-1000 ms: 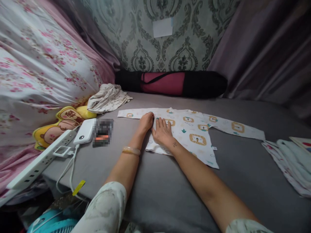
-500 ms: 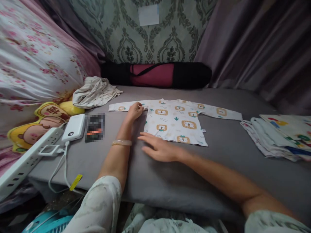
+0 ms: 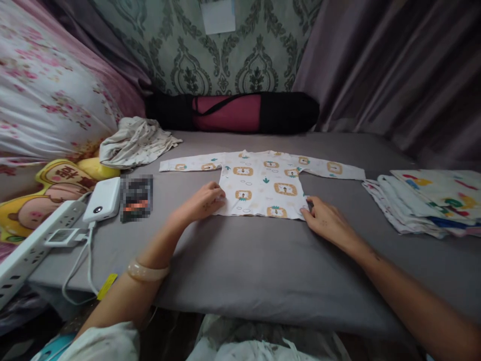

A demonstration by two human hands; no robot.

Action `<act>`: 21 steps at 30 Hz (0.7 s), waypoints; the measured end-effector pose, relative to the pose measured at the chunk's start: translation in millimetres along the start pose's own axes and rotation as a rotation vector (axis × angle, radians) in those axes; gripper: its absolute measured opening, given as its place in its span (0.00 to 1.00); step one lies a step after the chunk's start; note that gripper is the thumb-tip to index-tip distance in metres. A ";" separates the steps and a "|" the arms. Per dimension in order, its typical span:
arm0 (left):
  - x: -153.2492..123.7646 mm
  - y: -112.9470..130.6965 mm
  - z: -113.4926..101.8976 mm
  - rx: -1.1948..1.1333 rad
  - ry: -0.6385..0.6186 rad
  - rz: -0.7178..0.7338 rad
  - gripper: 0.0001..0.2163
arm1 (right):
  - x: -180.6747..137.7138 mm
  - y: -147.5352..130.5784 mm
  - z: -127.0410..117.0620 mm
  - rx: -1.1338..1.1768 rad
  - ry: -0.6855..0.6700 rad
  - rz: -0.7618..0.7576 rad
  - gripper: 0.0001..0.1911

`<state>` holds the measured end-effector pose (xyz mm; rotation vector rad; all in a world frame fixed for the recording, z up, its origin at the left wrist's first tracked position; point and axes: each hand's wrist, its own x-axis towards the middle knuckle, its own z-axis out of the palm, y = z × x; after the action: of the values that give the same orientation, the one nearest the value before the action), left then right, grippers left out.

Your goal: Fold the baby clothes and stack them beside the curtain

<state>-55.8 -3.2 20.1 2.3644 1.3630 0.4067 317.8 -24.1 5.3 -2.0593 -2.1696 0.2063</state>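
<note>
A white long-sleeved shirt (image 3: 259,183) printed with tan lion faces lies spread flat on the grey bed sheet (image 3: 240,265), its sleeves stretched out to both sides and its hem towards me. At the lower left side of the shirt, my left hand (image 3: 206,201) is closed, with the fabric edge between its fingers. My right hand (image 3: 326,219) pinches the lower right corner near the hem. Part of each hem corner is hidden under the fingers.
Folded clothes (image 3: 421,205) are stacked at the right. A crumpled pale cloth (image 3: 137,143) lies back left, near a white power bank (image 3: 102,199), a blurred dark packet (image 3: 137,198) and a power strip (image 3: 37,245). Behind is a black and maroon long bag (image 3: 227,113).
My left hand has come down from the left armpit to the lower left side. My right hand has swung from the hem's left end to its right corner. The hem now lies straighter.
</note>
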 end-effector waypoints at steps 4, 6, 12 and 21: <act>-5.0 2.8 9.7 0.044 -0.037 0.026 0.18 | -1.4 -2.5 0.2 0.030 -0.028 -0.001 0.20; -5.6 -2.3 14.0 0.042 -0.062 -0.037 0.22 | 3.1 4.1 0.1 0.106 -0.060 -0.019 0.20; -6.3 -22.0 4.2 0.024 -0.208 -0.145 0.29 | 16.9 24.3 -2.4 0.253 -0.117 -0.010 0.19; 35.0 13.7 -9.9 0.239 -0.120 -0.040 0.15 | 15.5 -24.0 -29.9 -0.144 0.028 -0.203 0.14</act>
<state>-32.5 22.8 37.3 2.4998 1.4704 0.0923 299.4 -9.9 39.5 -1.8780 -2.4205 -0.0020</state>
